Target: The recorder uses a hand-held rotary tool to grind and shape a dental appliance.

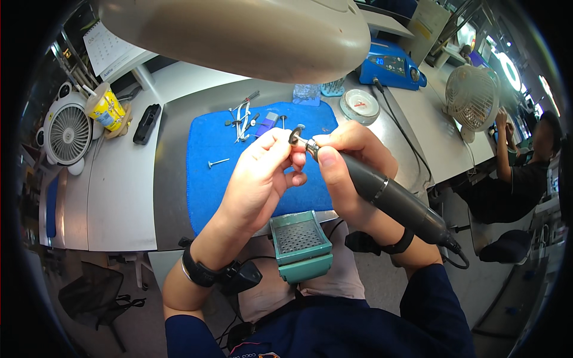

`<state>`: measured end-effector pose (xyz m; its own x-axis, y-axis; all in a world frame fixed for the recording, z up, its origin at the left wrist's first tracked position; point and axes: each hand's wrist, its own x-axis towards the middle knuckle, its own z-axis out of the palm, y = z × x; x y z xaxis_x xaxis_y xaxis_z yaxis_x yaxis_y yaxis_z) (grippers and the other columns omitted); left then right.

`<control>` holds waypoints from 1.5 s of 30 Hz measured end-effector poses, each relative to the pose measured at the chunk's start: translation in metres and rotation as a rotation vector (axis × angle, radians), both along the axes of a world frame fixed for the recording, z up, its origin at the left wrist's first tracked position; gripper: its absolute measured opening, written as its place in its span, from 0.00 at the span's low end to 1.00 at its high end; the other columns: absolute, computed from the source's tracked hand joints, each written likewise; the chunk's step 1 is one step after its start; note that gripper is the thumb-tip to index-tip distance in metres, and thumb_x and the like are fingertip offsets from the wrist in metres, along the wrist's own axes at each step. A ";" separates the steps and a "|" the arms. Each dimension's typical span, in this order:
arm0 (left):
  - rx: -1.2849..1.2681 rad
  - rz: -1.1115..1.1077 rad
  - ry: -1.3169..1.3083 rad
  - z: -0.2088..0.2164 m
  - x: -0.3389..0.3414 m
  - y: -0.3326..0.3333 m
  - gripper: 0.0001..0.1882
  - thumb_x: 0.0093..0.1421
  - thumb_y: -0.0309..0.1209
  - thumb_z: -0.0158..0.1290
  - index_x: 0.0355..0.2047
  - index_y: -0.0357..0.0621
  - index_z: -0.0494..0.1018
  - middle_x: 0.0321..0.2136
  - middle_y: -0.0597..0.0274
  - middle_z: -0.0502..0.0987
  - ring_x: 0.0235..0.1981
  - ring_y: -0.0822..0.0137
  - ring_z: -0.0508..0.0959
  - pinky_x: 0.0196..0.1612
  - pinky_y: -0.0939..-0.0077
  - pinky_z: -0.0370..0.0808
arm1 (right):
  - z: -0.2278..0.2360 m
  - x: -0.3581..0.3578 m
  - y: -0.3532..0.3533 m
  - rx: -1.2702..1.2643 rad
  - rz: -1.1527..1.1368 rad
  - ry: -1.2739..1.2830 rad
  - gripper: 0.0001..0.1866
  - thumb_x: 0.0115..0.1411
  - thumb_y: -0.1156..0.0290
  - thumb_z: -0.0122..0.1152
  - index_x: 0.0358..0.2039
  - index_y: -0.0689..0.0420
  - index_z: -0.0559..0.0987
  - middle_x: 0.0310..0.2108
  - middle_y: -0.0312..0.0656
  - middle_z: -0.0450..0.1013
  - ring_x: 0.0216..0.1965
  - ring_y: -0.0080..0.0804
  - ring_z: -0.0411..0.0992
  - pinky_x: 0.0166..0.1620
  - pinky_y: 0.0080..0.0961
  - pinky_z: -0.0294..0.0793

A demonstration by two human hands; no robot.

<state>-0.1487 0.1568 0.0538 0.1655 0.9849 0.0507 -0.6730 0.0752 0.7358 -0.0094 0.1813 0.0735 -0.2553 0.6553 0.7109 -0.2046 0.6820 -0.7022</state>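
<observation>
My right hand grips a black rotary tool handpiece, its cord trailing from the rear end. At the tool's tip sits a small dark disc on a metal shank. Up against that disc, the fingers of my left hand are pinched together. Whatever they hold, if anything, is hidden by the fingers and too small to name. Beneath both hands lies a blue cloth mat. On it are a loose shanked bit, tweezers and several other small bits.
A green tray with a perforated plate juts from the table edge over my lap. Overhead hangs a beige lamp. Behind stand a blue control unit and round tin. Fans, a yellow cup and a seated person are farther off.
</observation>
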 end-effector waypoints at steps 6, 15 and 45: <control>-0.002 0.007 0.005 0.001 0.000 0.000 0.07 0.60 0.33 0.42 0.28 0.45 0.65 0.25 0.67 0.67 0.28 0.77 0.65 0.29 0.81 0.64 | 0.001 0.001 0.000 0.052 -0.012 -0.036 0.01 0.50 0.81 0.52 0.26 0.65 0.71 0.23 0.41 0.70 0.23 0.19 0.70 0.25 0.13 0.70; 0.003 0.010 0.026 0.002 0.003 -0.001 0.08 0.61 0.33 0.41 0.28 0.45 0.65 0.25 0.67 0.67 0.27 0.77 0.65 0.29 0.81 0.64 | 0.001 0.001 0.003 0.096 -0.077 -0.029 0.01 0.51 0.81 0.52 0.26 0.64 0.71 0.23 0.40 0.69 0.22 0.19 0.70 0.26 0.13 0.69; -0.022 0.002 -0.004 0.000 0.000 -0.002 0.07 0.60 0.33 0.42 0.29 0.45 0.65 0.25 0.68 0.67 0.27 0.77 0.66 0.28 0.81 0.63 | 0.004 0.003 0.001 0.041 -0.059 -0.079 0.01 0.50 0.81 0.52 0.24 0.64 0.72 0.22 0.40 0.70 0.24 0.19 0.70 0.26 0.13 0.70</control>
